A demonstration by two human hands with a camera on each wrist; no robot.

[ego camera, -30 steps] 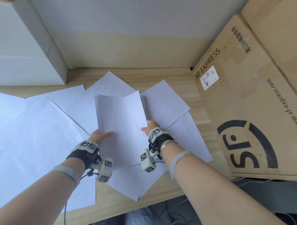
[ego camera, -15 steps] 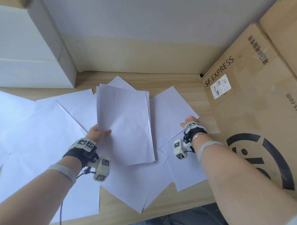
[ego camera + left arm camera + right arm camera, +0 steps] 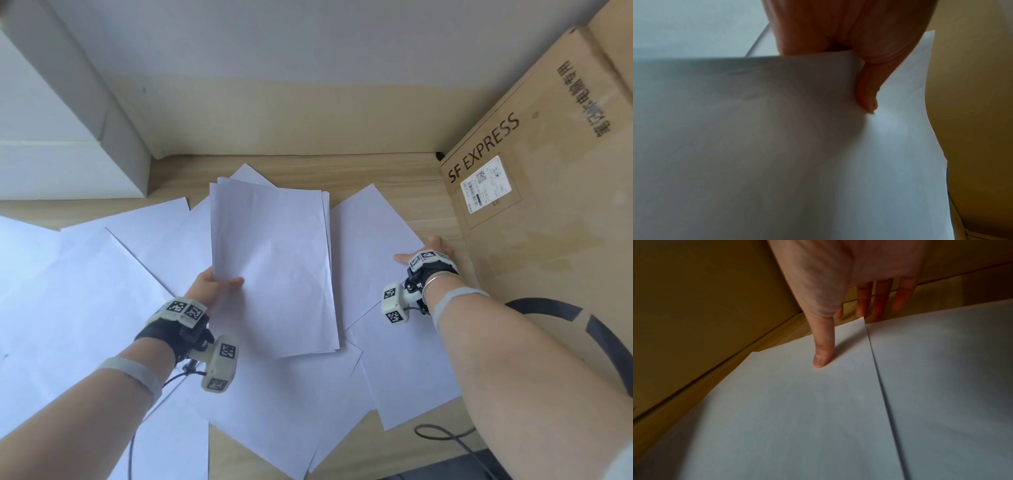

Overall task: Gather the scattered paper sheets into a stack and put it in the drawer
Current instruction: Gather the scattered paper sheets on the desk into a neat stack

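A stack of white sheets (image 3: 274, 267) is raised above the wooden table (image 3: 394, 171). My left hand (image 3: 214, 289) grips its near left edge, thumb on top. The left wrist view shows the thumb (image 3: 867, 91) pinching the stack (image 3: 756, 146). Several loose sheets lie scattered underneath and to the left. My right hand (image 3: 424, 253) is at the far right corner of one loose sheet (image 3: 370, 246), close to the cardboard box. Its thumb (image 3: 822, 350) presses on that sheet (image 3: 797, 402). Its fingers (image 3: 881, 301) are straight and reach past the paper's edge onto the table. No drawer is in view.
A large SF Express cardboard box (image 3: 548, 205) stands along the right side, right beside my right hand. A white box (image 3: 68, 154) sits at the back left. A dark cable (image 3: 445, 435) loops off the table's front edge.
My right hand let go of the stack and moved right to the loose sheet by the box. My left hand now holds the stack alone, pushed a little farther back.
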